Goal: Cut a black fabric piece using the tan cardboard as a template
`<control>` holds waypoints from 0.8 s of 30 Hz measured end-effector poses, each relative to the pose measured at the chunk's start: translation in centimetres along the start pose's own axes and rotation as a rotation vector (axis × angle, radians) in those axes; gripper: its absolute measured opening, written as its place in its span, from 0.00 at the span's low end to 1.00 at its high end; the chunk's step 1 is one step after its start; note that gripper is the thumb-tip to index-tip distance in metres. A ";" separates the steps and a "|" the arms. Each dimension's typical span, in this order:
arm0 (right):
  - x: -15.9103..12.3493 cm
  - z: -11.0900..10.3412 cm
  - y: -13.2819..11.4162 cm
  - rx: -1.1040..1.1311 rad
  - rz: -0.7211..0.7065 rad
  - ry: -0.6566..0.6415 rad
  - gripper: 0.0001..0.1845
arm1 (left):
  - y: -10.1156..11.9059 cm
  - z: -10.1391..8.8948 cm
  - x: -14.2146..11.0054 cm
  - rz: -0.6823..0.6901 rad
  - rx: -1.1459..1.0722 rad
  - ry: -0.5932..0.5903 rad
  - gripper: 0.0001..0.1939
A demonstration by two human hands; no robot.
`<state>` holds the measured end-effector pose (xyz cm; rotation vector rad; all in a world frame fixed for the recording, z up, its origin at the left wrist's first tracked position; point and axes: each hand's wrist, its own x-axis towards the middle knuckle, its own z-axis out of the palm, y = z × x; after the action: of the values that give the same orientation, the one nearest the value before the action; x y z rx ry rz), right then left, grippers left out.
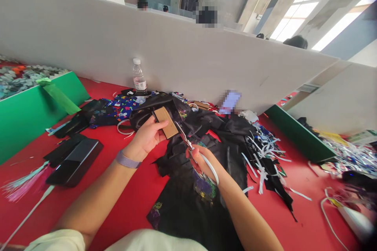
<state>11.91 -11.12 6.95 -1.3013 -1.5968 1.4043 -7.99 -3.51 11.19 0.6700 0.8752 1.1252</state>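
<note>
My left hand (pixel 147 136) pinches a flat tan rectangular card (pixel 167 123) between thumb and fingers. Dark material shows along the card's edges; I cannot tell whether it is fabric. Scissors (pixel 183 134) are gripped in my right hand (pixel 204 161), their blades pointing up and away, just right of the card. A white band (pixel 212 168) loops around that hand. Beneath both hands lies black fabric (pixel 188 211) with colourful glittery patches, bunched up farther back. I cannot tell whether the blades touch anything.
A water bottle (pixel 139 76) stands against the grey partition (pixel 176 47). A phone (pixel 230 102) leans there too. White strips and scraps (pixel 265 153) lie right. A black device (pixel 75 162) with a cable sits left on the red table (pixel 118 204), between green dividers (pixel 35 113).
</note>
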 end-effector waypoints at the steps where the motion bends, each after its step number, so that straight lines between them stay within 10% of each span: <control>1: 0.0 0.0 -0.1 -0.001 0.004 -0.003 0.36 | 0.0 0.1 0.0 -0.004 0.004 -0.005 0.16; 24: 0.0 -0.1 0.1 -0.033 0.003 0.009 0.34 | -0.8 -0.1 0.1 -0.010 0.003 -0.024 0.15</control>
<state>12.04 -11.14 6.85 -1.3274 -1.6189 1.3774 -7.64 -3.64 10.48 0.6793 0.8591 1.1053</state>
